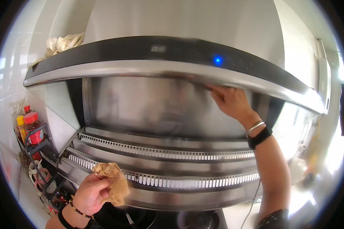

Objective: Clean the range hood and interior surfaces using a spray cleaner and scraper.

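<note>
A stainless steel range hood (166, 67) fills the view, with a dark control strip (186, 53) bearing a lit blue light and a small display. My left hand (93, 187) pinches a crumpled, brown-stained cloth or paper (116, 183) in front of the slotted metal rail (166, 180). My right hand (232, 100), a bangle and dark watch at its wrist, reaches up to the underside of the hood's front lip. Its fingertips are blurred and partly hidden there, so whether they hold anything is unclear. Behind it is the hood's smooth metal panel (160, 106).
At left, a black rack (43, 143) holds a red-lidded jar (33, 126) and several bottles. A bunched cloth (64, 43) lies on the hood's left top. Below are a dark pan (143, 217) and a cooktop burner (199, 220). A cord (250, 206) hangs at right.
</note>
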Available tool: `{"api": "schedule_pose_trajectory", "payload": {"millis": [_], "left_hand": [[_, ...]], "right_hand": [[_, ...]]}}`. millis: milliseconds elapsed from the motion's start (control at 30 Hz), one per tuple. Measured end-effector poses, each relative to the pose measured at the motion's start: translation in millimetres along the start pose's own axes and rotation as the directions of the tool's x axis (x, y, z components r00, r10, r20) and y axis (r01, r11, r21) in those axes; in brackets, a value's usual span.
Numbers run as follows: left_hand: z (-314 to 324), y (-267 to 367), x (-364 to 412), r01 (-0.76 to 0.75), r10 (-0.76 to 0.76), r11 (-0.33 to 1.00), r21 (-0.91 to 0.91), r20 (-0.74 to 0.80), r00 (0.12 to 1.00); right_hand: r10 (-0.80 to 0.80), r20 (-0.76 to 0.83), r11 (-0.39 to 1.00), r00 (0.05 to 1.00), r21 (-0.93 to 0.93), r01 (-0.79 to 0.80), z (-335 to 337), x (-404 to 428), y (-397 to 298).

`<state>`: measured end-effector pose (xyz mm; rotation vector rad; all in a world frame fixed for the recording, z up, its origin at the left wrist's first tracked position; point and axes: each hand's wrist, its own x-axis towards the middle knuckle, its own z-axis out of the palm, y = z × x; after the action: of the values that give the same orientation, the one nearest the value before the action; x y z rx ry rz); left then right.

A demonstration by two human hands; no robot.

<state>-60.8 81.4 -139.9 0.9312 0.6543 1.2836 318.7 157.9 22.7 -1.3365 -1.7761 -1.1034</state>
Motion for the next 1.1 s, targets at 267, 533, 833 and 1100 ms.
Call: {"api": "schedule_pose_trajectory", "payload": {"millis": [267,533,833,1100], "left_hand": [[5,-4,3,-0.008,0.009,1.0,0.019,-0.007,1.0],[27,-11,8,0.019,-0.02,1.0,0.025,0.046,0.999],[24,-15,-3,0.008,-0.009,1.0,0.009,0.106,0.994],[9,-8,-7,0.005,-0.003,1.0,-0.018,0.08,0.997]], "right_hand": [[-0.078,0.009,0.995,0.997,-0.056,0.079,13,11,4],[-0.016,0.126,0.997,0.992,-0.071,0.025,10,13,-6],[-0.24,-0.118,0.971,0.964,-0.039,0.237,16,-8,-27],[-0.161,-0.149,0.979,0.976,0.1,0.177,9,1,-21]]}}
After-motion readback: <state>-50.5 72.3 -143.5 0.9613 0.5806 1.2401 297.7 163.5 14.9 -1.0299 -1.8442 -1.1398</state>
